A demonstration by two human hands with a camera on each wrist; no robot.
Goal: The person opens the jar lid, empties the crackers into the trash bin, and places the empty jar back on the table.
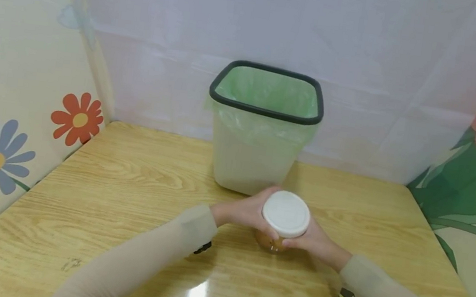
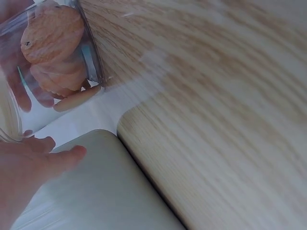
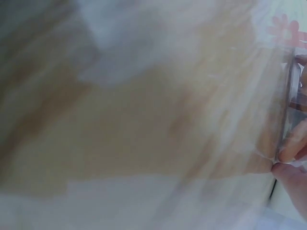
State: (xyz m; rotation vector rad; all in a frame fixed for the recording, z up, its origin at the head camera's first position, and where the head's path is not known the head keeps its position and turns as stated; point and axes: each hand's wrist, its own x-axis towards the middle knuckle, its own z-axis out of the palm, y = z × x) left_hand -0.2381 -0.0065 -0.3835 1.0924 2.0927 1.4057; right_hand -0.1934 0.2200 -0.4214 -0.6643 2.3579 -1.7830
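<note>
A clear jar [image 2: 93, 57] with a white round lid [image 1: 286, 214] stands between my two hands, in front of the bin. Round brown cookies [image 2: 53, 36] show through its wall in the left wrist view. My left hand [image 1: 250, 213] grips the jar's left side, its thumb at the near side below the lid. From the right, my right hand [image 1: 315, 241] holds the opposite side, thumb also toward the near side. In the right wrist view, a fingertip [image 3: 288, 175] lies at the jar's lower edge; most of that hand is out of frame.
A white bin [image 1: 250, 157] with a black rim and a green liner [image 1: 267, 90] stands at the back middle of the wood-grain table [image 1: 150, 172]. Behind it hangs a pale sheet [image 1: 366, 50]. Flower-printed panels [image 1: 7, 65] flank the table.
</note>
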